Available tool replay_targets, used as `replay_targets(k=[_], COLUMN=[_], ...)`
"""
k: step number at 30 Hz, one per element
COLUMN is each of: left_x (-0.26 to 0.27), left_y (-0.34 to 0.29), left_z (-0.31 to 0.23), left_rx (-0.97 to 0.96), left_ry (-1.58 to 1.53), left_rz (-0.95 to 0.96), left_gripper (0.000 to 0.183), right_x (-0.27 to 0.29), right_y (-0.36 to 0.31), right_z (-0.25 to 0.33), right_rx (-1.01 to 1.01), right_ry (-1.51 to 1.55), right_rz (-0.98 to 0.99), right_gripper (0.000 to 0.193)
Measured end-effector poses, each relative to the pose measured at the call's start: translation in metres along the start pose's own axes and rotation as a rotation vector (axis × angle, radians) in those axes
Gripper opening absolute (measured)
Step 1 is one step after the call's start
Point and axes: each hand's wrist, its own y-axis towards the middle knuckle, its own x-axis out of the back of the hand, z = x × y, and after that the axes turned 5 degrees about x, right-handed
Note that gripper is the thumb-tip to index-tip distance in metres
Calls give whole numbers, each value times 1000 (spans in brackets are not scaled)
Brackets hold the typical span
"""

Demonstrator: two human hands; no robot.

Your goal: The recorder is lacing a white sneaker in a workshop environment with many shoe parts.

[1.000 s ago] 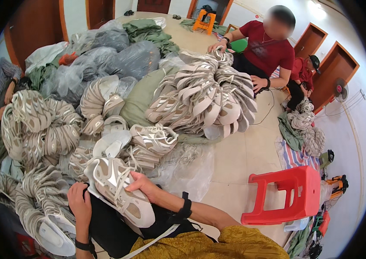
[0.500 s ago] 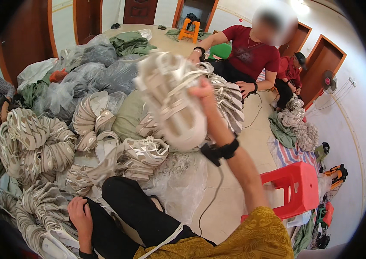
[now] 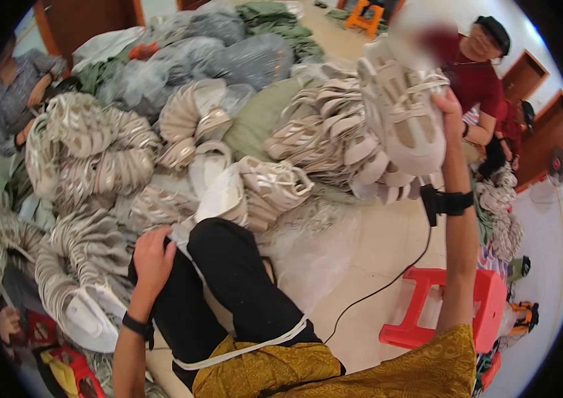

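Note:
My right arm is stretched out, and my right hand (image 3: 452,118) is closed on a beige and white laced shoe upper (image 3: 415,136), held up by its side. Just behind it lies a nested row of similar shoe uppers (image 3: 324,129). My left hand (image 3: 154,257) lies on my left thigh with its fingers stretched out and nothing in them. Beside that hand a curved stack of uppers (image 3: 85,265) spreads at the left. A white cord (image 3: 255,353) lies across my lap.
More stacks of uppers (image 3: 89,146) and plastic-wrapped bundles (image 3: 248,60) fill the left and back. A red stool (image 3: 490,308) stands under my right forearm. A black cable (image 3: 381,288) hangs from my right wrist to the floor. One person (image 3: 484,99) sits behind the held upper, another (image 3: 22,93) at far left.
My right hand has carried the shoe upper to the right and upward, past the nested row. The view has shifted. My left hand stays on my thigh.

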Motion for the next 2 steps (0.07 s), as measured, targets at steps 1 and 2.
replay_targets(k=[1,2], left_x=[-5,-10], left_y=[8,15], left_z=[1,6], left_rx=[-7,-6], left_ry=[-13,-18], left_rz=[44,79], left_gripper=[31,39], right_x=[-7,-16], right_y=[-2,0], right_z=[4,4], right_rx=[-61,-119], right_ry=[41,93], right_rz=[64,140], right_gripper=[54,59])
